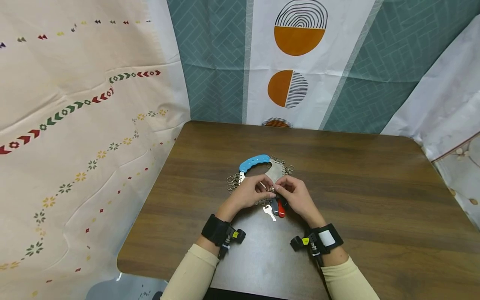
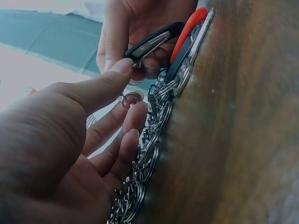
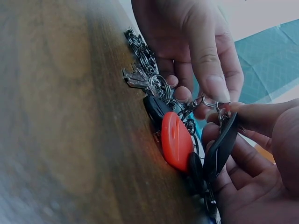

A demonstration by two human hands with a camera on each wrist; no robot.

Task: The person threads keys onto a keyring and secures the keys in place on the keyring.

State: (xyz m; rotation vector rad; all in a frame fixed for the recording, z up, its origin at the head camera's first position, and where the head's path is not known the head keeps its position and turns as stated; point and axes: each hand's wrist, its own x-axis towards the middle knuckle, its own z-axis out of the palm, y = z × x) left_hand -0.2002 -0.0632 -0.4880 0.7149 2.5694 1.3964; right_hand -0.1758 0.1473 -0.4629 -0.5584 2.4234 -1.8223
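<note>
A metal key holder plate [image 1: 276, 171] with a blue grip [image 1: 254, 161] lies on the table, many rings and clips around its edge. My left hand [image 1: 250, 192] pinches a small metal ring [image 2: 125, 101] between thumb and fingertips. Close against it, my right hand [image 1: 296, 195] pinches the ring end of a black key fob [image 3: 222, 147], its fingers curled beside the fob. A silver key [image 1: 269, 211], a red fob [image 1: 281, 209] and a dark fob [image 1: 275, 206] hang toward me from the near edge. Part of the plate is hidden by my hands.
The brown wooden table [image 1: 375, 208] spreads out on both sides. Bunched key rings [image 1: 233, 182] stick out at the holder's left, with more rings [image 1: 288, 169] at its right. Patterned cloths [image 1: 213, 62] hang behind and beside the table.
</note>
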